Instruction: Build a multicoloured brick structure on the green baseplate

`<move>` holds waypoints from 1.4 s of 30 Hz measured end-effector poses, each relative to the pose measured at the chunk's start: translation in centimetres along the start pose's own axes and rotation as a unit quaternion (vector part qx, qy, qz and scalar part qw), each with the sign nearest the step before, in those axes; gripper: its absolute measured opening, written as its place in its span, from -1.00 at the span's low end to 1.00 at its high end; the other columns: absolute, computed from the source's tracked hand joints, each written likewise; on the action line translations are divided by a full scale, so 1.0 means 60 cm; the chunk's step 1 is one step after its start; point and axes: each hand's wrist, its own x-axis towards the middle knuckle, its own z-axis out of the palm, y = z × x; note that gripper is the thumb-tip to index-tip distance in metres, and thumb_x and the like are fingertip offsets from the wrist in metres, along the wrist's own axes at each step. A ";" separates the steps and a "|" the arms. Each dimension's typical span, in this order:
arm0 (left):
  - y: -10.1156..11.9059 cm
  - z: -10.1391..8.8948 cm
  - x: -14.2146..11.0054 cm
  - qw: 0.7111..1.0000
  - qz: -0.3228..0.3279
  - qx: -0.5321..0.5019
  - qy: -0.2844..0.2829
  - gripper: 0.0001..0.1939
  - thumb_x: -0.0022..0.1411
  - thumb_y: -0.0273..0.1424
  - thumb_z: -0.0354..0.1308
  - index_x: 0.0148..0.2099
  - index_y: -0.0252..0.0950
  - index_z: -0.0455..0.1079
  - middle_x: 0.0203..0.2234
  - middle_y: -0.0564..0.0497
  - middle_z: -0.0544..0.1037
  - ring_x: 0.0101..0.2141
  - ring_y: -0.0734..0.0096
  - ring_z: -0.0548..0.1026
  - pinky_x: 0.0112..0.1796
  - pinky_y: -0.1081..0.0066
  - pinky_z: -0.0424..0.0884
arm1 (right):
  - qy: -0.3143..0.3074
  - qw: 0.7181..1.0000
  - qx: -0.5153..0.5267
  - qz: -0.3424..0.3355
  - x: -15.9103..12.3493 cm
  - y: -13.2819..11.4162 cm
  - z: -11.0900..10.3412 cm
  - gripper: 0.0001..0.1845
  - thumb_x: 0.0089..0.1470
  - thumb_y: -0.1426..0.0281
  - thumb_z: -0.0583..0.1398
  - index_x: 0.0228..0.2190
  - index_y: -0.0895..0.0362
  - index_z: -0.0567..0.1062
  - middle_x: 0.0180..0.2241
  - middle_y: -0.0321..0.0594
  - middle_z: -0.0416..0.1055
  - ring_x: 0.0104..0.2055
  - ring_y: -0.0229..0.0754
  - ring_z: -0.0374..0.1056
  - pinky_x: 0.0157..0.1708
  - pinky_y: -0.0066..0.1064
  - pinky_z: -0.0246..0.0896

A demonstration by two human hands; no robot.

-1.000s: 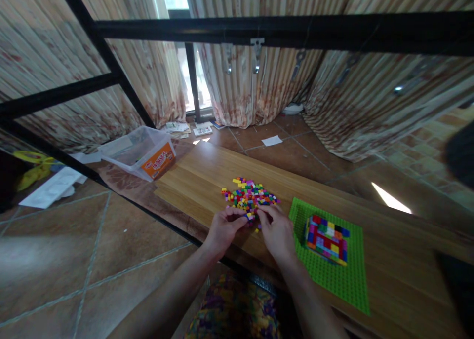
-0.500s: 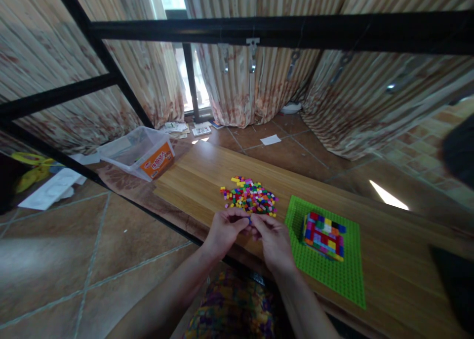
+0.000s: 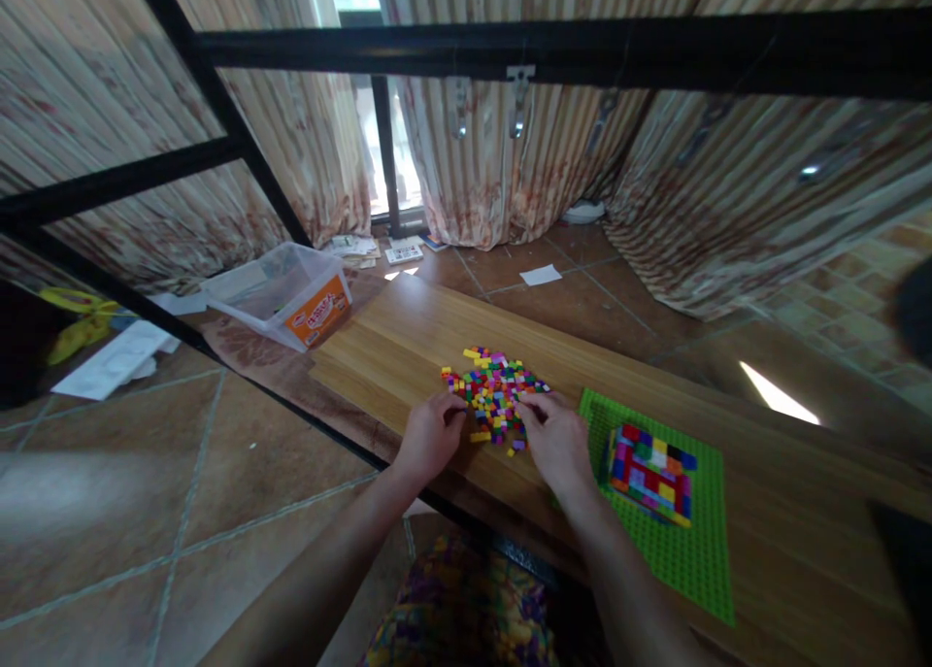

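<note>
A heap of small coloured bricks lies on the wooden table top. My left hand rests at the heap's near left edge, fingers curled onto the bricks. My right hand sits at the heap's near right edge, its fingertips pinched among the bricks. What either hand grips is too small to make out. To the right, a multicoloured brick block stands on a green baseplate.
A clear plastic box with an orange label sits at the table's far left corner. A black metal frame crosses overhead. Curtains hang behind, with papers on the tiled floor. A patterned garment covers my lap.
Both hands, pinched together just in front of the heap half a second ago, have moved apart and forward onto the heap's near edge. The view has shifted slightly.
</note>
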 end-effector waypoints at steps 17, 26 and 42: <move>0.010 0.017 -0.044 0.991 0.109 0.058 -0.051 -0.87 0.23 -0.51 0.04 -0.32 -0.24 0.40 -0.31 -0.05 0.48 -0.17 0.30 0.46 -0.05 0.27 0.42 | 0.033 0.998 0.046 -0.034 -0.051 -0.013 -0.009 -0.76 0.17 0.32 0.09 -0.32 0.08 0.55 -0.28 -0.16 0.50 -0.24 -0.16 0.41 -0.21 -0.34 0.28; 0.016 0.006 -0.043 0.993 0.110 -0.023 -0.038 -0.84 0.25 -0.52 0.02 -0.24 -0.25 0.42 -0.25 -0.06 0.47 -0.19 0.37 0.46 -0.12 0.38 0.42 | -0.087 0.983 -0.155 -0.036 0.117 -0.019 0.025 -0.72 0.16 0.42 0.07 -0.18 0.15 0.55 -0.20 -0.05 0.48 -0.14 -0.08 0.39 -0.11 -0.30 0.18; -0.040 0.033 0.125 0.991 0.085 0.101 0.026 -0.57 0.33 -0.27 -0.05 0.16 -0.35 0.25 0.11 -0.25 0.37 0.16 0.13 0.26 0.17 0.07 0.16 | -0.261 0.940 -0.160 -0.148 0.191 0.018 0.050 -0.76 0.04 0.50 0.18 -0.22 0.06 0.54 -0.22 -0.18 0.42 -0.15 -0.20 0.34 -0.12 -0.39 0.17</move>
